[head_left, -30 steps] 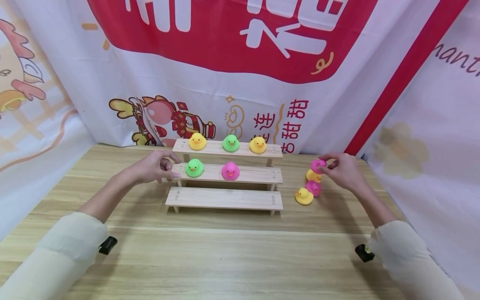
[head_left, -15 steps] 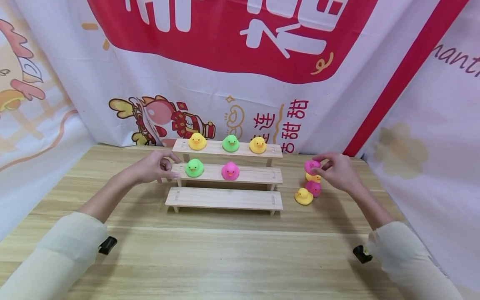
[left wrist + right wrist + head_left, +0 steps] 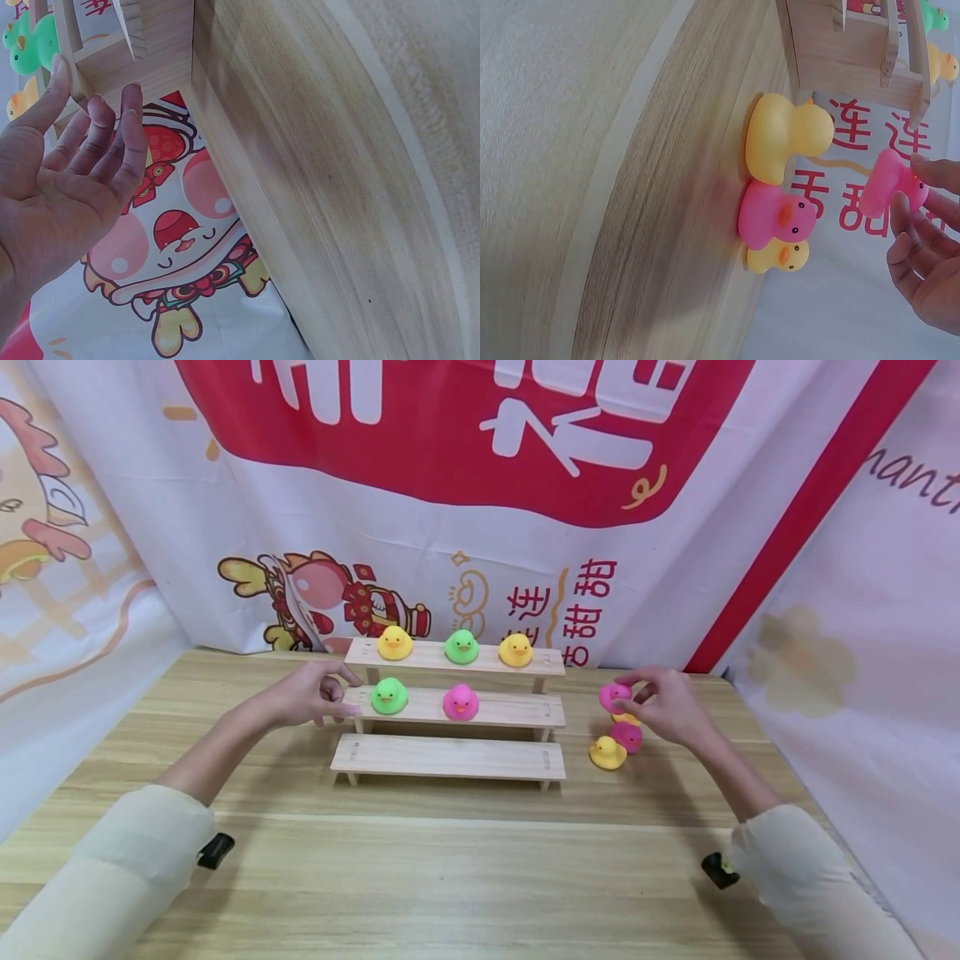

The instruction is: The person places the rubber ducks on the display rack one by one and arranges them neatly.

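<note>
My right hand (image 3: 663, 703) pinches a pink rubber duck (image 3: 614, 696) by its head, between thumb and fingers. In the right wrist view the held duck (image 3: 889, 184) hangs in the air, apart from the ducks on the table. Below it are a yellow duck (image 3: 608, 752), another pink duck (image 3: 627, 737) and a second yellow duck (image 3: 778, 256), which the held one partly hides in the head view. My left hand (image 3: 311, 695) grips the left end of the three-tier wooden stand (image 3: 450, 757) at its middle step, thumb near the green duck (image 3: 389, 696).
On the top step sit a yellow duck (image 3: 395, 643), a green duck (image 3: 462, 647) and another yellow duck (image 3: 516, 650). A pink duck (image 3: 461, 702) shares the middle step with the green one. Behind the wooden table (image 3: 450, 885) hangs a printed cloth (image 3: 420, 527).
My right hand has lifted the pink duck off the row and carried it slightly left, towards the stand. The left hand has stayed where it was.
</note>
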{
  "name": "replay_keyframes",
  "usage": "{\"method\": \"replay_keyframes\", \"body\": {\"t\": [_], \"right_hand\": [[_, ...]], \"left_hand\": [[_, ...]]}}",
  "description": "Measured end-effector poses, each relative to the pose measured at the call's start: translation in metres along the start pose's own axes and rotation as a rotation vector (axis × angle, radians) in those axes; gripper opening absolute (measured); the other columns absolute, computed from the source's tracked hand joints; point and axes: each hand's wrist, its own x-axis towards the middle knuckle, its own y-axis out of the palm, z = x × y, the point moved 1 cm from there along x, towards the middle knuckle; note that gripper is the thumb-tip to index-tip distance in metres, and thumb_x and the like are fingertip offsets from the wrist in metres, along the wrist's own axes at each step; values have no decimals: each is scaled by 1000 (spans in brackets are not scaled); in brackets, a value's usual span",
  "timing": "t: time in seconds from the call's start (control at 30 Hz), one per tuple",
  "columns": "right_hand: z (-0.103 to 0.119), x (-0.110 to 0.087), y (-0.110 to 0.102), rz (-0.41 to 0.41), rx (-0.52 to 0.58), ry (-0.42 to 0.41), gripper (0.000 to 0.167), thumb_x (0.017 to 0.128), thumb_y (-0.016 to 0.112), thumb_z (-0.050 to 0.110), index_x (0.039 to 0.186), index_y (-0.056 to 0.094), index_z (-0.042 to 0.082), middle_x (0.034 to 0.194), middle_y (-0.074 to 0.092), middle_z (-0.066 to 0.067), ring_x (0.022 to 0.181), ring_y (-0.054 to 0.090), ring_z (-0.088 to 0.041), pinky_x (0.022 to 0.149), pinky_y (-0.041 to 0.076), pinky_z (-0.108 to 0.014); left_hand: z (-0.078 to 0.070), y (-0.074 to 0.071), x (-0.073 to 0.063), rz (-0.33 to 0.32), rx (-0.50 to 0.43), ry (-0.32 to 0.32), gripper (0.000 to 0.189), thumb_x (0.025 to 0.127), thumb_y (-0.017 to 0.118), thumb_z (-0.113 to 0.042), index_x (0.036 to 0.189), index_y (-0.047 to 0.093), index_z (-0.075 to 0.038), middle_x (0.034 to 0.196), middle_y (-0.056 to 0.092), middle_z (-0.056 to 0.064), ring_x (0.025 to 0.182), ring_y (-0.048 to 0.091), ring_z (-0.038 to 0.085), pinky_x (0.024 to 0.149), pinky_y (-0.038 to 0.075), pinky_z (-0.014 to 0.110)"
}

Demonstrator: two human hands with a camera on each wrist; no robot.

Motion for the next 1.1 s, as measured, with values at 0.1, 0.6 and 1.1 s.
{"method": "replay_keyframes", "body": {"t": [0.1,0.6,1.1], "right_hand": [[1,-1,0,0,4,-11,37,89,81,15,121,73,-2,110,73,-20,84,66,-28,61,56,-27],[13,-1,2,0,20,-73,36,89,81,12,120,73,-4,109,73,-21,87,69,-30,65,57,-26],[30,-2,4,1,51,-114,34,90,81,12,119,73,-3,109,73,-21,85,69,-28,60,56,-28]], "left_hand": [[0,0,0,-1,2,0,47,92,79,-7,128,55,11,79,57,6,72,56,15,58,59,34],[1,-1,0,-7,9,10,47,92,79,-8,129,56,11,78,57,6,72,57,19,57,59,35],[4,-1,1,11,28,21,49,93,79,-10,131,54,10,76,57,5,70,57,19,57,59,35]]}}
